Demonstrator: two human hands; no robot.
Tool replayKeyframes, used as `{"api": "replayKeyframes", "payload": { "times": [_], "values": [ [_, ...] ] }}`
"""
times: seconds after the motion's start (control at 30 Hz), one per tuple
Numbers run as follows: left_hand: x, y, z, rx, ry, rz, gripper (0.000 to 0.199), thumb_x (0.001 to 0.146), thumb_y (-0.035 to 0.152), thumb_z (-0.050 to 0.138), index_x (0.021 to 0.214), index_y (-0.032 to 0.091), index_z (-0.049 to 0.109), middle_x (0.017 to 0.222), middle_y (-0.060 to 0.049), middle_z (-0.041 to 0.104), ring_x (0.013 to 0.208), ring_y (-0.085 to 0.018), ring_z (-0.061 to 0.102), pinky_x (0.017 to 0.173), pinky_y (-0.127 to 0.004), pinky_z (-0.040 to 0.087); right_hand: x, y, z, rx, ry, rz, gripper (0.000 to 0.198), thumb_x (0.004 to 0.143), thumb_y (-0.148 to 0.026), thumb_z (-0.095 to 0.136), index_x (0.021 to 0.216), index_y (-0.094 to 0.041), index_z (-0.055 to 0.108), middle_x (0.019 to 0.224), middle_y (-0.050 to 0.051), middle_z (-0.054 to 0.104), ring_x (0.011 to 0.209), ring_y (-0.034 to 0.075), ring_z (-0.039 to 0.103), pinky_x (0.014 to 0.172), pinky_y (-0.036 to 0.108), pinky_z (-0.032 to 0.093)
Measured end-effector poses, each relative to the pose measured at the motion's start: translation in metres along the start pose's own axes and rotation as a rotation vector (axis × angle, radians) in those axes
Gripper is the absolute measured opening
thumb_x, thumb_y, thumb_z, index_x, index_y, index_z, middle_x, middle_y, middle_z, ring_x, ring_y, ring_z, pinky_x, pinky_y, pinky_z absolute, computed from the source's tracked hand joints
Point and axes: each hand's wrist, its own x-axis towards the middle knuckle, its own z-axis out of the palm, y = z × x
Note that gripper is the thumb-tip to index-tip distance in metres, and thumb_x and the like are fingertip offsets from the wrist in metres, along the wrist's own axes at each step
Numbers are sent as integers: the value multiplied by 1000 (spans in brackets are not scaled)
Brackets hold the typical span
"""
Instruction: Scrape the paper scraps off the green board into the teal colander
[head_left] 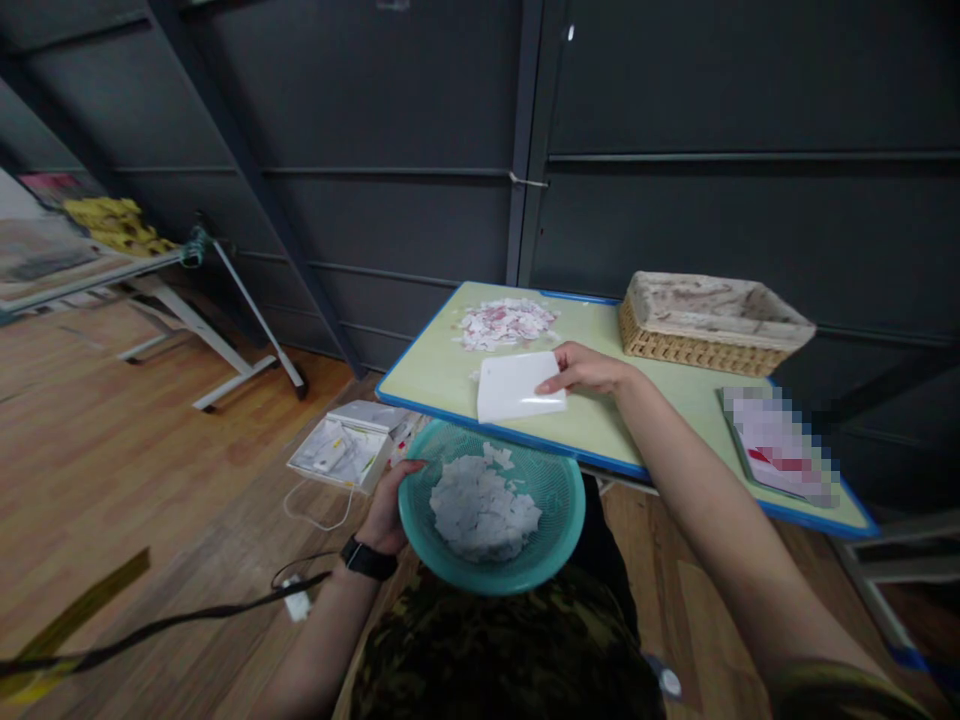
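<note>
Head view: teal basket [559, 520] of scraps is gripped by the left hand [390, 510], white card [517, 388] pinched on the desk [435, 370] by the right hand [585, 370].

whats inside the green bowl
The green bowl, held at its rim by the left hand, holds a heap of white paper scraps. The heap covers the bowl's bottom, so anything beneath it is hidden.

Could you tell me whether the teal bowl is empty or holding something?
Holding something: a heap of white paper scraps lies inside the teal bowl.

No text, label or number is legible; the booklet [776, 445] on the table is blurred out.
</note>
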Motion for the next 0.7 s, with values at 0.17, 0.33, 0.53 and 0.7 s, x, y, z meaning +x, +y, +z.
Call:
{"api": "replayKeyframes", "payload": {
  "times": [0.17, 0.33, 0.53, 0.7],
  "values": [
    [-2, 2, 1, -4, 7, 20, 13, 75, 18, 62, 83, 13, 71, 73, -8, 78, 70, -26, 75, 68, -36, 59, 13, 6, -1, 117, 544, -170, 40, 51, -39, 86, 77, -13, 69, 75, 6, 71, 65, 16, 60, 56, 28, 49],
    [-1, 3, 0, -3, -5, 45, 22, 73, 19, 63, 92, 12, 72, 76, -8, 79, 71, -26, 75, 67, -35, 60, 21, 14, 1, -23, 610, -187, 42, 53, -45, 82, 72, -11, 68, 70, 6, 66, 62, 16, 56, 56, 31, 46],
    [-1, 3, -1, -20, -19, 29, 17, 74, 18, 63, 87, 12, 72, 74, -9, 79, 70, -25, 75, 66, -34, 60, 23, 12, 20, -110, 485, -167, 37, 57, -44, 79, 69, -12, 66, 65, 4, 61, 58, 14, 51, 50, 27, 39],
    [0, 4, -3, -21, 3, 34, 18, 75, 17, 62, 89, 12, 72, 73, -9, 79, 71, -26, 76, 68, -36, 60, 19, 7, 22, -77, 385, -180, 37, 53, -44, 80, 67, -12, 65, 64, 3, 61, 60, 14, 50, 52, 27, 41]
  ]
}}
